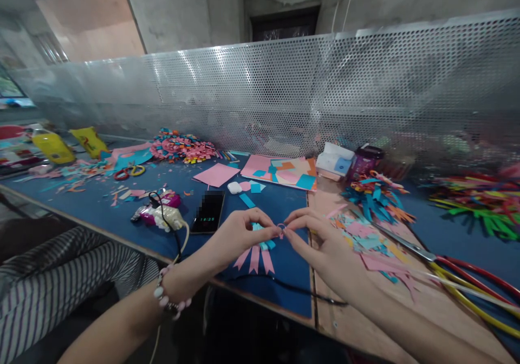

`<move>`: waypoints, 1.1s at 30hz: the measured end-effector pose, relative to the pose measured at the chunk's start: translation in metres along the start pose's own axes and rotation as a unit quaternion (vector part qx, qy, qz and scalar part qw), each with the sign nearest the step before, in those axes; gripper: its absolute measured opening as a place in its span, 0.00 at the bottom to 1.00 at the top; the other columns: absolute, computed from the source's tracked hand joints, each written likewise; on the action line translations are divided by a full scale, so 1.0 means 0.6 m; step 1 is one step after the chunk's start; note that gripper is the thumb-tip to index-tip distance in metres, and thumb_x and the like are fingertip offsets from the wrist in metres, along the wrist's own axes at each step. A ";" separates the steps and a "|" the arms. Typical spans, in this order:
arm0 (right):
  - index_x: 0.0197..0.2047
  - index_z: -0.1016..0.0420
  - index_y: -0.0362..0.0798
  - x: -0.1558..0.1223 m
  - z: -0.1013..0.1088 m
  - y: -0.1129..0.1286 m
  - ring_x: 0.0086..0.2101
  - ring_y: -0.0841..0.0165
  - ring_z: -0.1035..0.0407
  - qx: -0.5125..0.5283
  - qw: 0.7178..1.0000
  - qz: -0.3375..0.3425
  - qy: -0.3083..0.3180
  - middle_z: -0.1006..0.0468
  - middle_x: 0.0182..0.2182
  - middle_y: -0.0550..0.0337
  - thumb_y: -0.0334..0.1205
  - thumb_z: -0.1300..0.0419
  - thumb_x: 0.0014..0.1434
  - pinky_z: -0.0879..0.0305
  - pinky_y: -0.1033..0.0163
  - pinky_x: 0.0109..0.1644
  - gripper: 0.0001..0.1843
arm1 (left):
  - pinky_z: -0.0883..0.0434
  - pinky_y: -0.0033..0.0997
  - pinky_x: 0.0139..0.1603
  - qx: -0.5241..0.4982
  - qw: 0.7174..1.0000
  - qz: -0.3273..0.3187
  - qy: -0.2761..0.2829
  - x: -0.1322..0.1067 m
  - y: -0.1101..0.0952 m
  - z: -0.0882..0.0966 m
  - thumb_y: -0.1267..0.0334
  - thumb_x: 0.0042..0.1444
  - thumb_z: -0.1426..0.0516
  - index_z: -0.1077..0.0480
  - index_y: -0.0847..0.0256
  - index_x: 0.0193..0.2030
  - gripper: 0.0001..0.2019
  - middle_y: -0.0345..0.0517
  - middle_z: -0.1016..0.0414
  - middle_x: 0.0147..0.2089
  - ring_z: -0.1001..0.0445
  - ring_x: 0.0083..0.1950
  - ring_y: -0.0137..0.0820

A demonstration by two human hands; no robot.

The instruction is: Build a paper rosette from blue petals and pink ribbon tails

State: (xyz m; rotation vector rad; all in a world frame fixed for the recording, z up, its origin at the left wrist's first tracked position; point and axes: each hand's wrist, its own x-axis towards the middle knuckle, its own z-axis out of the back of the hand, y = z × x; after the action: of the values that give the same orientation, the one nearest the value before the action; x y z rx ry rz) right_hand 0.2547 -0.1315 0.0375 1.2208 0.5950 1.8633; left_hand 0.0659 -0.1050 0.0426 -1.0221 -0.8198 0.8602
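My left hand (239, 233) and my right hand (314, 238) meet over the blue mat (122, 212), fingertips pinched together on a small curled pink paper strip (281, 228). Just below them lies a paper piece made of pink strips fanned out with blue bits on top (255, 255). A beaded bracelet (166, 299) is on my left wrist. More pink and blue paper scraps (361, 236) lie right of my right hand.
A black phone (208, 211), a pink glue gun (160, 215) with its cable, white earbuds case (234, 187), pink paper sheets (280, 171), scissors (129, 172), large scissors with red and yellow handles (455, 269), tissue box (335, 162). A perforated metal screen (309, 93) closes the back.
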 end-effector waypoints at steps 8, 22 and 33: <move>0.31 0.29 0.51 -0.001 0.002 0.005 0.41 0.64 0.32 -0.010 1.000 -0.003 0.022 0.27 0.36 0.58 0.38 0.43 0.60 0.39 0.56 0.46 0.06 | 0.35 0.30 0.43 0.006 1.000 0.001 0.011 0.000 0.002 0.003 0.54 0.53 0.39 0.25 0.62 0.32 0.11 0.43 0.27 0.37 0.30 0.39 0.30; 0.30 0.27 0.51 -0.003 0.003 0.000 0.41 0.64 0.32 -0.045 0.999 0.015 0.020 0.27 0.36 0.59 0.37 0.42 0.59 0.38 0.56 0.46 0.06 | 0.39 0.28 0.38 0.079 0.996 0.018 0.028 0.000 -0.013 0.002 0.60 0.53 0.39 0.24 0.62 0.33 0.07 0.42 0.25 0.40 0.31 0.39 0.29; 0.29 0.27 0.50 -0.008 0.008 -0.006 0.40 0.67 0.32 -0.051 0.998 0.012 0.034 0.27 0.36 0.61 0.35 0.41 0.59 0.41 0.58 0.46 0.06 | 0.36 0.25 0.39 0.103 0.994 0.006 0.045 0.000 -0.013 -0.001 0.62 0.53 0.39 0.25 0.62 0.33 0.06 0.41 0.26 0.40 0.30 0.39 0.27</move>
State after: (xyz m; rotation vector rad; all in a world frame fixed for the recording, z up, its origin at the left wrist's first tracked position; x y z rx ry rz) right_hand 0.2616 -0.1340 0.0345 1.1063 0.5183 1.9381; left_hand 0.0680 -0.1076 0.0500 -0.8769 -0.6359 0.8834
